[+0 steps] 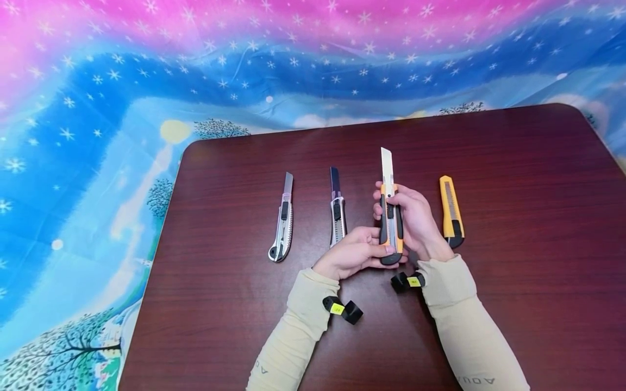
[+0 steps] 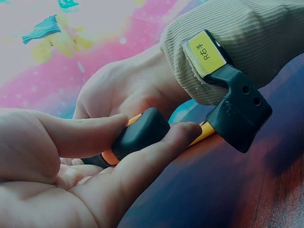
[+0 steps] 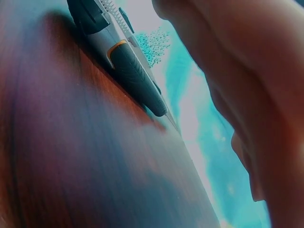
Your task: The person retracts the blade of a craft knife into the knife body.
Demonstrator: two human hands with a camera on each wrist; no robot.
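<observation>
Both hands hold an orange-and-black utility knife [image 1: 392,233] above the table, its wide blade extended and pointing away. My left hand [image 1: 361,251] pinches its lower end, the thumb on top and fingers beneath. In the left wrist view the knife's black end cap [image 2: 142,133] sits between that thumb and the fingers. My right hand [image 1: 415,217] grips the upper handle, its thumb near the black slider. Right of it lies a yellow utility knife [image 1: 451,209] with a black end. A silver-grey utility knife [image 1: 337,212] with a dark blade lies to the left, partly behind my left hand.
Farther left lies a silver utility knife [image 1: 282,231], its blade out. Everything rests on a dark red-brown wooden table [image 1: 220,315] with rounded corners. A pink and blue snowflake-patterned cloth [image 1: 303,65] hangs behind it and to the left. Black cameras [image 1: 344,309] are strapped to both sleeves.
</observation>
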